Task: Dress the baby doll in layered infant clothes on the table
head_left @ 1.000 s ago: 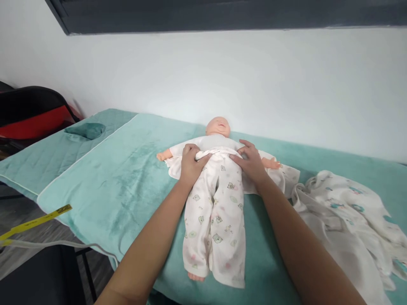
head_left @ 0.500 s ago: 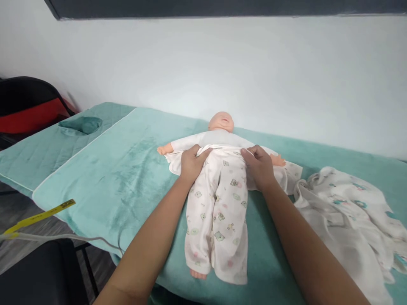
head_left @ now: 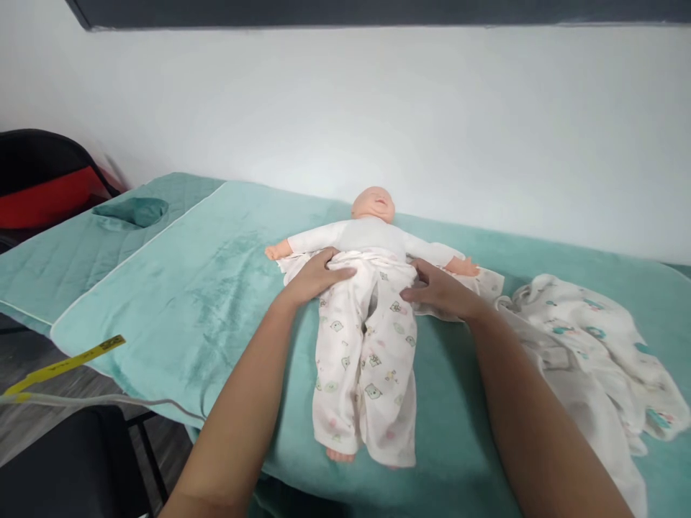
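A baby doll [head_left: 372,204] in a white long-sleeved top lies face up, arms spread. White printed trousers [head_left: 386,345] cover its legs up to the waist, with toes showing at one hem. My left hand [head_left: 314,277] rests at the left side of the waistband, thumb lying across the cloth and apart from the index finger. On the other side, my right hand [head_left: 436,288] touches the trousers at the hip, its thumb and index finger also spread. The fingertips beside the doll's hips are partly hidden. Under the doll, a white printed cloth [head_left: 490,283] sticks out on both sides.
The doll lies on a padded bed with a green cover [head_left: 227,288]. To the right is a heap of white baby clothes [head_left: 588,345]. A yellow tag [head_left: 70,365] and a pale cable [head_left: 108,399] hang at the left edge, near a black seat [head_left: 70,467]. A wall stands behind.
Both hands have let go of the waistband they were pinching and moved slightly outward to the hips. The waistband lies flatter, and more of the white top shows.
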Demonstrator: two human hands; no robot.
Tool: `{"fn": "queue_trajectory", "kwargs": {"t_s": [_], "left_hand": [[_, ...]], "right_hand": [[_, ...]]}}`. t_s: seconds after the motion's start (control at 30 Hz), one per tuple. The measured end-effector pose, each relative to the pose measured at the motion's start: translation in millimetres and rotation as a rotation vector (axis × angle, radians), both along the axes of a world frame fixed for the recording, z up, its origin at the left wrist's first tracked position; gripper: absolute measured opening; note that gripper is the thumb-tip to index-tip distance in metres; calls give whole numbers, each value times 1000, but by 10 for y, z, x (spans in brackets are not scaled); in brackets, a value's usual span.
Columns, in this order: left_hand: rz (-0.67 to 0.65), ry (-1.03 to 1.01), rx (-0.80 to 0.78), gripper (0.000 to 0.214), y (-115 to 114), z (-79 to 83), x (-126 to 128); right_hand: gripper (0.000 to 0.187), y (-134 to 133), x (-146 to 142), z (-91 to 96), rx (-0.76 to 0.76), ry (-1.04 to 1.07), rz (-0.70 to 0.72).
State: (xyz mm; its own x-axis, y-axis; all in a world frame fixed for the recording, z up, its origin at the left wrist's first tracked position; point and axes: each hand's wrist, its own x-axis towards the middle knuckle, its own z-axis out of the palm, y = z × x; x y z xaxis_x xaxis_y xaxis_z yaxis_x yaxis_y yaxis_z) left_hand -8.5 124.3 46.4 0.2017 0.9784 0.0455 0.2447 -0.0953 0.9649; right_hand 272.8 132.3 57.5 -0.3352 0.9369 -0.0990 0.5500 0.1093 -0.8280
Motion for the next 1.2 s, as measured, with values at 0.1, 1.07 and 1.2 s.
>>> {"fn": "queue_trajectory", "kwargs": {"t_s": [0.1,1.07,1.2], "left_hand": [[-124,-49,-98,59,-93,5,-117],[-159,-128,-108,66,-520,-78,-157],[-78,15,1,52,-592,-131,-149]], "right_hand": [[43,-58,-45,-28,13,-17,-41],[35,-417,-124,-150,106,42,-79],[40,-475,-137,-183,100,16,1]]}}
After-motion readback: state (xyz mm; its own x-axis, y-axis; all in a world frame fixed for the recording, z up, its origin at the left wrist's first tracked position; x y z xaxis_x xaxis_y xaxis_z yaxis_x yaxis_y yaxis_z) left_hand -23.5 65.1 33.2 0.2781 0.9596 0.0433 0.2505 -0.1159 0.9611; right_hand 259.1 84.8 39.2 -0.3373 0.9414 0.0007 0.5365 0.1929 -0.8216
